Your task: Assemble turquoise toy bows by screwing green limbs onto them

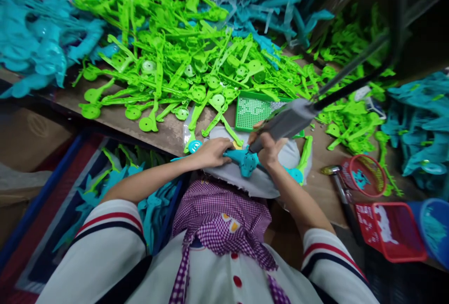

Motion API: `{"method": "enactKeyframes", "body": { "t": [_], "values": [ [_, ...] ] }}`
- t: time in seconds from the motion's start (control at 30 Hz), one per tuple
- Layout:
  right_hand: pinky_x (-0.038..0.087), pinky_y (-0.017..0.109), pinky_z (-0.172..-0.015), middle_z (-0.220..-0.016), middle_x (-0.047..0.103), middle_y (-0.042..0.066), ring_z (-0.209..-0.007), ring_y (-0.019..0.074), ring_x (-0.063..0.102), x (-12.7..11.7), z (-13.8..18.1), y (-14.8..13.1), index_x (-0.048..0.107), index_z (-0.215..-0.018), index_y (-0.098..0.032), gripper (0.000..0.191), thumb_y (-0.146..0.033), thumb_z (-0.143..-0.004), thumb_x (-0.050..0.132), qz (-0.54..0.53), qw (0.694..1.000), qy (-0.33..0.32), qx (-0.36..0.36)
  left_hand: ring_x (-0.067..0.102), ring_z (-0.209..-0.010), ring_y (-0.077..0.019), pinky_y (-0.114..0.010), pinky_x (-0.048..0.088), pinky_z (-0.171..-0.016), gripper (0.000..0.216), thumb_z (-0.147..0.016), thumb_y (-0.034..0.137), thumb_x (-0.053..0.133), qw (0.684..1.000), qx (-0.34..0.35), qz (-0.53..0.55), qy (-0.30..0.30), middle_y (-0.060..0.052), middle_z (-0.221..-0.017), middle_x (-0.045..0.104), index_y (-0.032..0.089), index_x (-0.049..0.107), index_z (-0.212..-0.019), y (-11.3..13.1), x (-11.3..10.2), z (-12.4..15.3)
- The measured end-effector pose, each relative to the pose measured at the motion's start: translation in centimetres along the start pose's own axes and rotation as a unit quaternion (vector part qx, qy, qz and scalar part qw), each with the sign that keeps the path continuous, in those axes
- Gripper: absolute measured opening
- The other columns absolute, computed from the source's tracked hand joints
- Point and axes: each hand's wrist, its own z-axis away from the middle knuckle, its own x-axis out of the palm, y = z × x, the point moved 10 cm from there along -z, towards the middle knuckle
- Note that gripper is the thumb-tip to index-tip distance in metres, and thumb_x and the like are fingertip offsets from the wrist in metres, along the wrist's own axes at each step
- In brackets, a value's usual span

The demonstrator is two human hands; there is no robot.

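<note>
My right hand [269, 148] is wrapped round a grey power screwdriver [296, 114], which tilts down to the left with a cable running from its upper end. Its tip meets a turquoise plastic toy body [248, 164] that lies on a grey cloth pad [254, 184]. From the left, my left hand [213, 152] grips that toy body, its fingers curled over the near end. Lime-green limbs with turquoise round joints [296, 174] stick out at both sides of the body. Just behind my hands sits a green perforated tray [242, 112] with small metal bits, probably screws.
A large heap of lime-green plastic parts [157, 56] covers the bench behind. Turquoise parts [31, 28] pile up at left, back and right. At right are a hammer [338, 184], red baskets [403, 234] and a blue tub [435, 229]. A blue-rimmed crate [171, 215] stands below left.
</note>
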Motion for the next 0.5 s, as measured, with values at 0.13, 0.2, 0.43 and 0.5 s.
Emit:
{"method": "enactKeyframes", "body": {
  "t": [0.13,0.2,0.43,0.5],
  "values": [
    [0.032,0.028,-0.036,-0.047,0.051,-0.008,-0.035,0.0113,0.045,-1.6,-4.7,-2.5,0.067,-0.085,-0.026,0.04,-0.064,-0.076,0.067,-0.038,0.985,0.128,-0.107,0.062,-0.111,-0.0283,-0.04,0.051,-0.091,0.037,-0.086,0.031,0.068,1.0,-0.013,-0.022,-0.004,-0.01,-0.116,0.067,0.019,0.064,-0.121,0.1,-0.1,0.2],
    [0.035,0.028,-0.04,-0.046,0.051,-0.007,-0.037,0.0115,0.047,-1.3,-6.8,-1.7,0.068,-0.081,-0.023,0.04,-0.063,-0.076,0.07,0.004,0.987,0.125,-0.098,0.062,-0.112,-0.0284,-0.041,0.051,-0.093,0.038,-0.088,0.032,0.065,0.999,-0.004,-0.034,-0.012,-0.01,-0.117,0.066,0.019,0.063,-0.124,0.3,0.0,0.2],
    [0.04,0.03,-0.045,-0.052,0.053,-0.006,-0.042,0.0114,0.051,-2.2,-7.4,1.1,0.064,-0.079,-0.024,0.042,-0.066,-0.078,0.066,0.048,0.99,0.106,-0.081,0.06,-0.112,-0.0283,-0.044,0.051,-0.097,0.033,-0.092,0.03,0.062,0.999,0.018,-0.042,-0.015,-0.01,-0.115,0.064,0.019,0.062,-0.124,0.7,0.3,0.4],
    [0.04,0.03,-0.046,-0.052,0.053,-0.006,-0.042,0.0112,0.05,-2.7,-7.2,1.0,0.065,-0.08,-0.025,0.039,-0.064,-0.08,0.066,0.034,0.99,0.114,-0.08,0.06,-0.112,-0.0277,-0.044,0.052,-0.096,0.032,-0.093,0.029,0.062,0.999,0.024,-0.035,-0.008,-0.009,-0.114,0.064,0.019,0.062,-0.123,0.8,0.1,0.5]
  ]
}}
